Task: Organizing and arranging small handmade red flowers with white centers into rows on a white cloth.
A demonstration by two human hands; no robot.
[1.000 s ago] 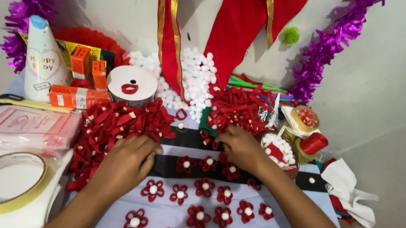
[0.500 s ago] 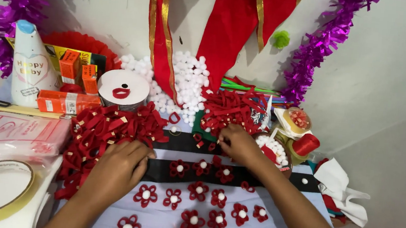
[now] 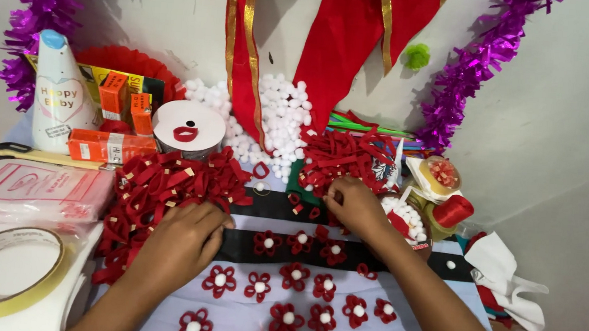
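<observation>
My left hand (image 3: 181, 241) rests with curled fingers at the edge of a heap of red ribbon loops (image 3: 165, 182), touching it. Whether it holds a loop I cannot tell. My right hand (image 3: 355, 206) reaches into a second pile of red ribbon pieces (image 3: 348, 156), fingertips pinched at its near edge. Below both hands lie several finished red ribbon flowers with white pompom centres (image 3: 295, 276) on a pale cloth (image 3: 238, 317) crossed by a black band (image 3: 269, 209).
White pompoms (image 3: 281, 118) are piled at the back by a red and gold fabric hanging (image 3: 334, 41). A white ribbon spool (image 3: 187, 129), orange boxes (image 3: 108, 146), a party cone (image 3: 59, 95), tape roll (image 3: 0, 278), purple tinsel (image 3: 473, 67) and small pots (image 3: 443, 175) surround the work.
The view has shifted slightly. My right hand has moved up from the black band to the edge of the right ribbon pile. My left hand stays by the left heap.
</observation>
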